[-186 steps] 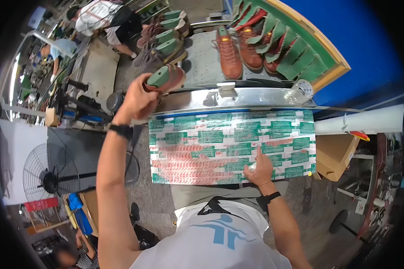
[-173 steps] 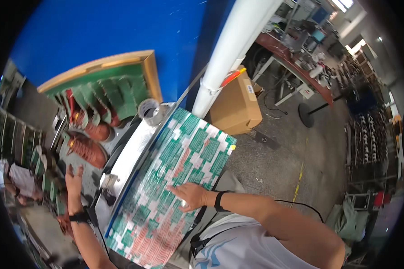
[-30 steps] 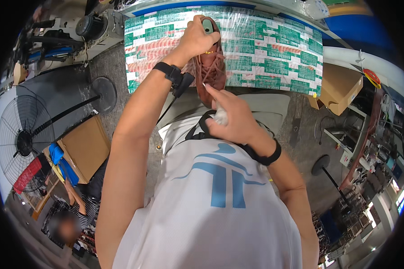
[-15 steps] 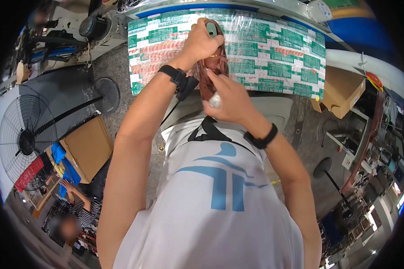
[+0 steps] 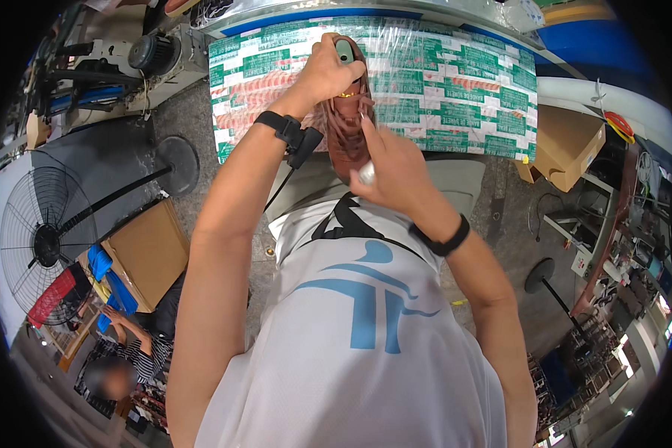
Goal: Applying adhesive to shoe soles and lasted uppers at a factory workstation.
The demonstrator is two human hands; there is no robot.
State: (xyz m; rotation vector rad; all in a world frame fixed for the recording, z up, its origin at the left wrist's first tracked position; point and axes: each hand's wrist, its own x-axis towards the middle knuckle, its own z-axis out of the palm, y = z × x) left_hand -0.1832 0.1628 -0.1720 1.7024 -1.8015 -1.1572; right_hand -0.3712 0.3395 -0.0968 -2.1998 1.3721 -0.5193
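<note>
A reddish-brown lace-up shoe point(image 5: 345, 142) with a green insole lies on the table top, its toe pointing toward me. At its heel end, my left hand point(image 5: 327, 73) is closed around the collar. My right hand point(image 5: 399, 168) is beside the laces, on the right of the shoe. Its fingers are curled around a small white object point(image 5: 366, 174), mostly covered by the palm, whose kind I cannot make out. The index finger reaches to the edge of the lacing.
Green-and-white printed tape covers the table top point(image 5: 470, 97). An open cardboard box point(image 5: 571, 145) stands right of it. At left are a standing fan point(image 5: 46, 243), a machine motor point(image 5: 153, 54) and another carton point(image 5: 148, 250). A person in a striped top point(image 5: 153, 357) sits at lower left.
My right hand has shifted slightly right, off the front of the shoe, so more of the toe shows. My left hand keeps its hold on the collar.
</note>
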